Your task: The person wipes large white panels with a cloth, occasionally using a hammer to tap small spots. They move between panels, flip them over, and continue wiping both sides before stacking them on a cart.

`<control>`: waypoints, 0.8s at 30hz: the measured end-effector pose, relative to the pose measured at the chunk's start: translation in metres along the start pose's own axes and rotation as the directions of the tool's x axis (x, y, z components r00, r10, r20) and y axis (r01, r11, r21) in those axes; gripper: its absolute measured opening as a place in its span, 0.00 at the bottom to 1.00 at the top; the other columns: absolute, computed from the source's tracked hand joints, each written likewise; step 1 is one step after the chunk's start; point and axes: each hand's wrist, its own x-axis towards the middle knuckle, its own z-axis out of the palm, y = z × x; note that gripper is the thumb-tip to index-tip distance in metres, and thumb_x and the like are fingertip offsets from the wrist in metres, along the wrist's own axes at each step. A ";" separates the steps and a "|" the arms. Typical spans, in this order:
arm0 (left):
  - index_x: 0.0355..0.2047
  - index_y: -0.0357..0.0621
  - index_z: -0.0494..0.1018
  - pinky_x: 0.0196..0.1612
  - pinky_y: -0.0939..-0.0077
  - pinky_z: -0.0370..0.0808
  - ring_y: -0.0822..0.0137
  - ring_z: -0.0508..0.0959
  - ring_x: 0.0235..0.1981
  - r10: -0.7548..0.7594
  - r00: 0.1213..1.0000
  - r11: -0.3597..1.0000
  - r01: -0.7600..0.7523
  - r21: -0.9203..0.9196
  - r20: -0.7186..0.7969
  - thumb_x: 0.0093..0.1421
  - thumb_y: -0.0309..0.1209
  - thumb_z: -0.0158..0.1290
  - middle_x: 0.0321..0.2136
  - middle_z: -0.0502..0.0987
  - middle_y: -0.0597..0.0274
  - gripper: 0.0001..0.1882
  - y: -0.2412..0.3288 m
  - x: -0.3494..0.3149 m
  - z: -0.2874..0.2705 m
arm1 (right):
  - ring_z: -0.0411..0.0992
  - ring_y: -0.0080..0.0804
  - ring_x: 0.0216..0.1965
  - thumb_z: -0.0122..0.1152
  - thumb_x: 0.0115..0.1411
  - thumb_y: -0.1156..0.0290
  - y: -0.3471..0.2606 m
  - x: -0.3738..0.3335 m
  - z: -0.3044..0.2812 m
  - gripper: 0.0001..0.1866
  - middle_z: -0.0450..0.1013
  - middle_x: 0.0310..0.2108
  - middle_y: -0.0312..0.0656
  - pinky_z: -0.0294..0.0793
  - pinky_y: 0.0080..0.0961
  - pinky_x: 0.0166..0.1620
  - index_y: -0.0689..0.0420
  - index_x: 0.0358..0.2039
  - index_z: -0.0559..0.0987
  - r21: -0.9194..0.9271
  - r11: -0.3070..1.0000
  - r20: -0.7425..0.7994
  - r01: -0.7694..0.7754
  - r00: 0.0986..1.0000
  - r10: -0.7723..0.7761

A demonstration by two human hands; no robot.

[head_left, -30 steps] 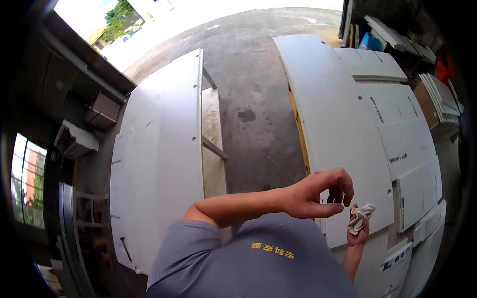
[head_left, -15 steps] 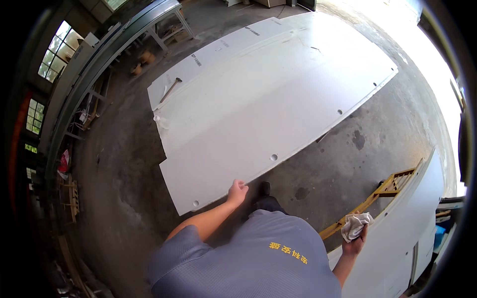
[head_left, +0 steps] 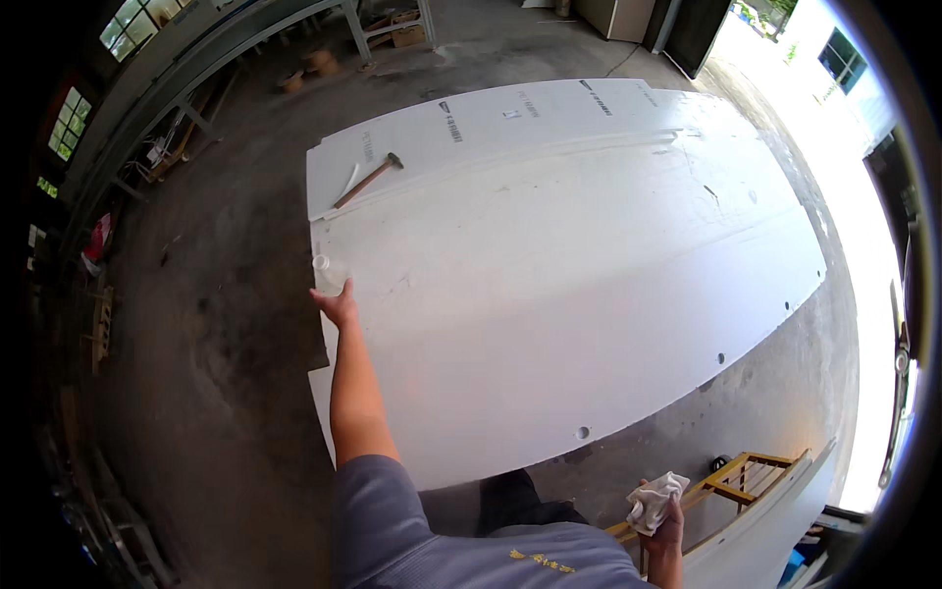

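Observation:
My left hand (head_left: 337, 303) reaches out over the left edge of a large white panel (head_left: 510, 324). Its thumb and fingers are spread around the near end of a clear bottle (head_left: 332, 274), which lies at that edge; whether they touch it I cannot tell. A crumpled whitish cloth (head_left: 655, 503) is gripped in my right hand (head_left: 669, 535), low at the right. Beyond the bottle, a hammer (head_left: 371, 179) with a wooden handle rests on the panel.
Round holes run along the panel's near right edge. A yellow ladder-like frame (head_left: 751, 478) and another white panel (head_left: 760, 535) stand at my right. A long metal bench (head_left: 196, 74) lines the far left. Bright daylight enters through the doorway at the right.
My left hand has left the panel's near edge and stretched forward to the bottle, its fingers opening. My right hand keeps the cloth. The view has shifted.

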 end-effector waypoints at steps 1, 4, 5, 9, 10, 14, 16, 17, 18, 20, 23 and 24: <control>0.67 0.31 0.51 0.66 0.59 0.63 0.46 0.64 0.64 0.015 0.999 1.000 -0.016 -0.024 -0.036 0.42 0.39 0.74 0.64 0.60 0.38 0.58 -0.010 0.016 0.009 | 0.72 0.51 0.55 0.63 0.61 0.57 -0.004 0.008 0.006 0.31 0.70 0.56 0.54 0.76 0.50 0.53 0.51 0.62 0.66 -0.071 0.997 0.006 -0.034 0.999 0.035; 0.63 0.32 0.58 0.61 0.62 0.69 0.51 0.72 0.58 0.106 0.993 0.975 -0.094 -0.200 0.046 0.45 0.33 0.72 0.58 0.70 0.43 0.49 -0.036 0.042 0.035 | 0.72 0.51 0.56 0.63 0.59 0.61 -0.015 0.035 0.034 0.31 0.71 0.56 0.53 0.76 0.53 0.53 0.54 0.62 0.66 -0.178 0.975 -0.026 -0.133 0.991 0.130; 0.61 0.31 0.60 0.61 0.63 0.70 0.53 0.73 0.57 0.093 0.987 0.979 -0.066 -0.194 0.133 0.46 0.31 0.71 0.57 0.71 0.44 0.45 -0.032 0.038 0.042 | 0.71 0.51 0.56 0.63 0.59 0.62 -0.015 0.034 0.037 0.31 0.71 0.56 0.53 0.75 0.53 0.54 0.54 0.61 0.66 -0.170 0.978 -0.040 -0.123 0.992 0.118; 0.56 0.33 0.66 0.59 0.64 0.71 0.57 0.75 0.55 0.154 0.977 0.897 -0.076 -0.436 0.146 0.51 0.26 0.67 0.53 0.74 0.47 0.32 -0.051 0.073 0.031 | 0.71 0.50 0.57 0.61 0.59 0.65 -0.018 0.053 0.056 0.30 0.71 0.55 0.51 0.72 0.53 0.58 0.57 0.61 0.68 -0.157 0.977 0.015 -0.146 0.989 0.150; 0.55 0.33 0.66 0.60 0.64 0.71 0.57 0.75 0.55 0.164 0.972 0.931 -0.096 -0.351 0.169 0.52 0.25 0.67 0.54 0.74 0.47 0.32 -0.038 0.063 0.035 | 0.71 0.50 0.57 0.61 0.59 0.65 -0.018 0.050 0.057 0.30 0.72 0.56 0.51 0.72 0.53 0.59 0.58 0.61 0.67 -0.157 0.976 -0.009 -0.153 0.988 0.153; 0.55 0.36 0.63 0.61 0.62 0.70 0.57 0.74 0.56 0.299 0.891 0.889 -0.130 -0.438 0.341 0.53 0.23 0.65 0.54 0.72 0.47 0.31 0.025 -0.016 0.020 | 0.71 0.52 0.57 0.61 0.59 0.63 -0.025 0.040 0.073 0.30 0.71 0.56 0.51 0.71 0.57 0.59 0.59 0.60 0.68 -0.175 0.969 0.074 -0.175 0.979 0.190; 0.55 0.37 0.61 0.62 0.61 0.69 0.57 0.73 0.56 0.410 0.811 0.812 -0.117 -0.571 0.417 0.53 0.24 0.63 0.55 0.71 0.48 0.31 0.061 -0.066 0.007 | 0.71 0.52 0.56 0.61 0.59 0.63 -0.029 0.043 0.077 0.30 0.71 0.56 0.51 0.70 0.56 0.59 0.61 0.60 0.68 -0.178 0.975 0.084 -0.133 0.985 0.149; 0.54 0.38 0.60 0.62 0.60 0.69 0.57 0.72 0.56 0.451 0.764 0.802 -0.120 -0.585 0.462 0.53 0.24 0.62 0.55 0.71 0.48 0.31 0.088 -0.107 0.002 | 0.71 0.52 0.56 0.60 0.59 0.63 -0.030 0.039 0.078 0.30 0.71 0.56 0.51 0.70 0.55 0.59 0.62 0.60 0.68 -0.170 0.980 0.077 -0.104 0.990 0.118; 0.55 0.38 0.59 0.61 0.60 0.69 0.57 0.72 0.56 0.517 0.703 0.768 -0.128 -0.627 0.489 0.52 0.25 0.62 0.55 0.71 0.47 0.32 0.117 -0.145 -0.008 | 0.72 0.50 0.56 0.58 0.60 0.64 -0.033 0.038 0.084 0.28 0.72 0.56 0.51 0.70 0.51 0.60 0.63 0.59 0.68 -0.139 0.986 0.097 -0.090 0.990 0.104; 0.54 0.39 0.58 0.59 0.60 0.71 0.57 0.73 0.55 0.585 0.588 0.709 -0.036 -0.704 0.559 0.50 0.27 0.62 0.55 0.71 0.47 0.34 0.174 -0.228 -0.033 | 0.72 0.49 0.56 0.56 0.62 0.65 -0.036 0.046 0.076 0.26 0.72 0.55 0.51 0.71 0.49 0.60 0.63 0.58 0.69 -0.158 0.987 0.093 -0.008 0.995 0.023; 0.52 0.39 0.60 0.56 0.62 0.72 0.60 0.75 0.50 0.668 0.398 0.676 0.029 -0.736 0.629 0.50 0.29 0.62 0.52 0.74 0.48 0.31 0.219 -0.337 -0.070 | 0.73 0.42 0.54 0.53 0.66 0.65 -0.050 0.048 0.100 0.21 0.74 0.53 0.48 0.73 0.40 0.58 0.63 0.55 0.71 -0.224 0.960 0.161 0.170 0.978 -0.136; 0.52 0.39 0.61 0.54 0.62 0.74 0.60 0.77 0.48 0.718 0.314 0.654 0.002 -0.757 0.621 0.50 0.30 0.63 0.50 0.75 0.50 0.31 0.229 -0.369 -0.080 | 0.74 0.41 0.53 0.53 0.66 0.64 -0.052 0.054 0.097 0.20 0.74 0.53 0.47 0.72 0.39 0.58 0.63 0.54 0.72 -0.273 0.925 0.188 0.265 0.958 -0.219</control>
